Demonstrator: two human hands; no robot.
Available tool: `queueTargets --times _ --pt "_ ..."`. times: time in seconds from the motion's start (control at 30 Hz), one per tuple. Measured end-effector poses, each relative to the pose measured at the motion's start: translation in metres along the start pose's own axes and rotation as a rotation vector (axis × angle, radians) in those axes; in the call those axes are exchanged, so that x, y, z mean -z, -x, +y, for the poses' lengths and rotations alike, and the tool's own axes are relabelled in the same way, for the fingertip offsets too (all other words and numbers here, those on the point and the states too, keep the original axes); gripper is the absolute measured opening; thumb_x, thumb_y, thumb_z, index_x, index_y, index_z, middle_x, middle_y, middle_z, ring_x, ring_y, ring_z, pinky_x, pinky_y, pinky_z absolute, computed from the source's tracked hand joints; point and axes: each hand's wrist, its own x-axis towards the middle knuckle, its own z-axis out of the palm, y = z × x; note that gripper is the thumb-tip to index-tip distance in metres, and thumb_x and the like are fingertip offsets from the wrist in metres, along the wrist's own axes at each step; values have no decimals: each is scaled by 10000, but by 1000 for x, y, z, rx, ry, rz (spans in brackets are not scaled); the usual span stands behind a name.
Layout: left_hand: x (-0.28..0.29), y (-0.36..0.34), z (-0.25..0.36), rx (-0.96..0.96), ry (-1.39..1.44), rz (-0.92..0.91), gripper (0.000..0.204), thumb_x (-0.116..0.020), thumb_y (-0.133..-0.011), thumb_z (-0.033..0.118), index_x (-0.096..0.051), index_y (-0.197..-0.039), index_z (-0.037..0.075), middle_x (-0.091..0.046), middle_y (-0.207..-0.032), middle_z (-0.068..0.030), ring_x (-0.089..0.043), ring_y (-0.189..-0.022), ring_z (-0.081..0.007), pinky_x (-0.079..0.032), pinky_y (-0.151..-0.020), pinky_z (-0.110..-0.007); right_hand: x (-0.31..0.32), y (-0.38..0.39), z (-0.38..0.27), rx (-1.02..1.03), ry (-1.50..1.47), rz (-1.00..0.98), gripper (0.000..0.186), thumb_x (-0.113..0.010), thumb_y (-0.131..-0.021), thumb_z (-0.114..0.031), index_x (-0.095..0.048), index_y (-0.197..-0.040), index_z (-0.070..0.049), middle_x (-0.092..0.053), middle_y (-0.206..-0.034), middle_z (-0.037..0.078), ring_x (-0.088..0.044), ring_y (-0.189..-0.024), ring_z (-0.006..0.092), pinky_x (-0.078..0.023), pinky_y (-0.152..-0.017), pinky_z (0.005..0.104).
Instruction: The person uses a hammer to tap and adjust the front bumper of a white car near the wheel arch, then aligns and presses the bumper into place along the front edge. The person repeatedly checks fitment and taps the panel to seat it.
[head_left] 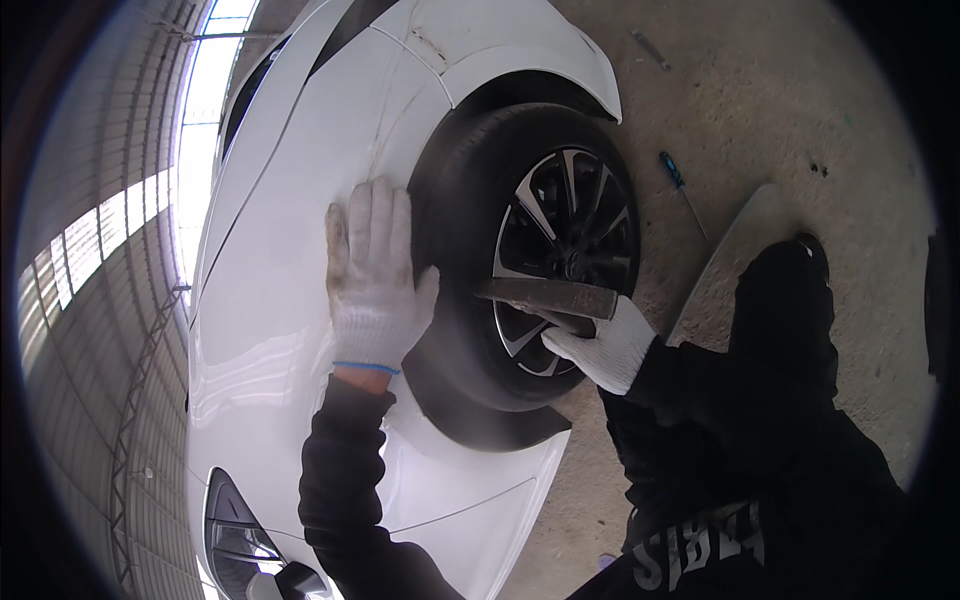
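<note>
My left hand (378, 270), in a white knit glove with a blue cuff edge, lies flat on the white car's fender (270, 300), just left of the wheel arch. Its fingers are stretched out and the thumb points toward the tire (460, 200). My right hand (615, 350), gloved in white too, is closed round a hammer (550, 297). The dark, tapered metal head crosses in front of the black-and-silver wheel rim (570, 210), its narrow end toward the tire. Most of the handle is hidden by the glove.
A blue-handled screwdriver (671, 170) lies on the concrete floor right of the wheel, beside a curved strip (725, 245). Another slim tool (650, 48) lies farther off. My bent leg in black (785, 310) is at the right. A headlight (240, 535) shows at the lower left.
</note>
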Motion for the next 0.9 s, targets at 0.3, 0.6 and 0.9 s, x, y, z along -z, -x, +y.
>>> queueTargets --times 0.3,0.6,0.9 --pt "-18 -52 1 -1 -84 -7 885 -750 -785 315 -366 -1524 12 -339 -1589 -150 -269 -1502 -284 -159 -1270 -480 6 -60 8 -239 -795 301 270 -604 -994 -330 -518 -933 -81 -430 -634 -45 -457 -517 33 -362 -438 199" --pt "-22 -24 8 98 -12 -80 875 -753 -761 297 -398 -1509 15 -383 -1562 -158 -297 -1489 -301 -197 -1258 -506 59 -125 -40 243 -731 724 305 -484 -1019 -270 -556 -1141 1 -506 -567 20 -432 -376 107 -372 -365 239" --pt "-23 31 46 449 -273 -49 825 -738 -768 308 -433 -1444 -53 -423 -1488 -305 -403 -1395 -482 -298 -1175 -613 56 -183 22 568 -728 -4 332 -548 -1037 -321 -513 -1134 -5 -540 -604 20 -485 -479 94 -451 -532 207"
